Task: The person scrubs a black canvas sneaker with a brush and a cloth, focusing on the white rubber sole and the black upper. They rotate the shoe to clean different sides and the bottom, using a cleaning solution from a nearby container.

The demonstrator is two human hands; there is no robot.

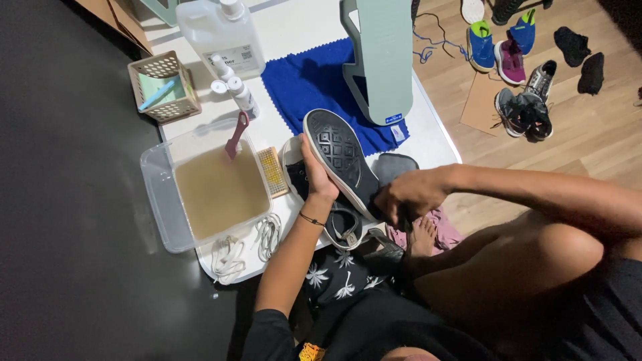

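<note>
The person's knee (568,247) and dark shirt fill the bottom of the view, with a bare foot (422,235) resting on a pink cloth (445,234) just beyond. Above the foot, the right hand (408,195) is curled closed at the heel end of a black shoe (341,160); what its fingers pinch is hidden, so I cannot tell. The left hand (317,177), with a thin band at the wrist, grips the shoe's side, thumb up along the sole edge. The shoe is held tilted above the white table's (294,20) near edge, its patterned sole facing the camera. A second black shoe (344,224) lies under it, partly hidden.

Left of the shoe, a yellow brush (273,171) lies beside a clear tub (200,194) of murky brown water, with a red-handled brush (235,136) standing in it. White laces (247,244) lie at the tub's near side. Further back are a blue cloth (314,83), a pale green stand (381,60), small white bottles (234,87), a big clear jug (224,33) and a tan basket (164,87). On the wooden floor to the right, well apart, lie several loose shoes (521,100).
</note>
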